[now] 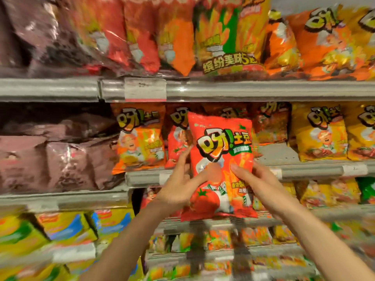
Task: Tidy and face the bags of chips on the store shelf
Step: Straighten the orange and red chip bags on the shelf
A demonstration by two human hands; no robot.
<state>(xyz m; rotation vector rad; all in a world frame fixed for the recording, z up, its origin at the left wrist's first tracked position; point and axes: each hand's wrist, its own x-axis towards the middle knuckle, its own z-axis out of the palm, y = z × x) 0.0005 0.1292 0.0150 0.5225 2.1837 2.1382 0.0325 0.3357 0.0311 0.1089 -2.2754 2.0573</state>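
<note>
Hands on both sides hold a red bag of chips (221, 167) upright in front of the middle shelf (304, 169), label facing out, its lower half hanging below the shelf lip. The left hand (180, 187) lays its thumb across the front of the pack while its straight fingers (183, 157) run up the left edge; whether any curl behind I cannot tell. The right hand (261, 183) pinches the right edge, thumb on the front, the other fingers hidden behind the pack. The slot it seems meant for lies just behind, between another red bag (177, 142) on the left and a darker bag (272, 122) set further back on the right. That gap looks tight to me, so pushing the pack in could nudge the red neighbour sideways into the orange bag (140, 138) and spoil the row. The film is slick and puffed with air; a light grip at the edges could let it slide down towards the lower shelf (274, 220), and a hard squeeze might crease the front or crush the chips. If it goes in tilted, it may lean forward over the lip and tip out.
</note>
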